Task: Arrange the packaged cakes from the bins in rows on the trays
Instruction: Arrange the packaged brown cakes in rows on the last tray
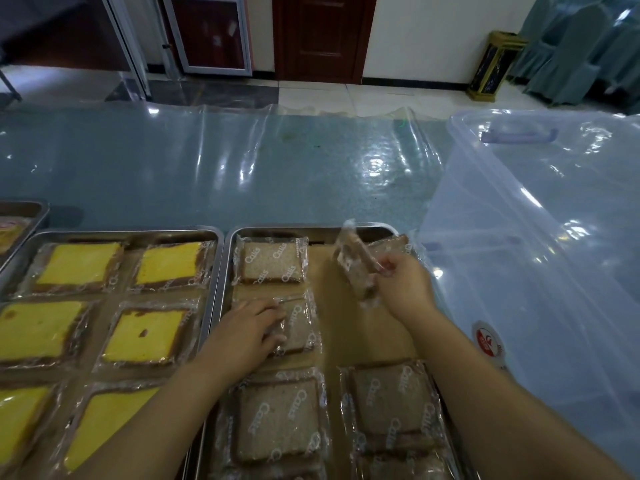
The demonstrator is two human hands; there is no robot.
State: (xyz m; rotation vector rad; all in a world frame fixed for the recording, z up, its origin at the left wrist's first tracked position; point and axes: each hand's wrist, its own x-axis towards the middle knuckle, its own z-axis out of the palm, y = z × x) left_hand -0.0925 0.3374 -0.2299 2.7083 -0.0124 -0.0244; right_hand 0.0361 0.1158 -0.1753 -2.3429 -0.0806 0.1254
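Plastic-wrapped cake (355, 265) is pinched edgewise by the right hand (407, 287), left hand (242, 336) fingers (268, 311) flat on a neighbouring cake (301, 329); crooked landing is risked.

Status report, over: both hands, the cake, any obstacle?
Left hand presses middle-row cake flat. Right hand pinches tilted cake above right tray. Spot beneath it bare, nothing in the way.
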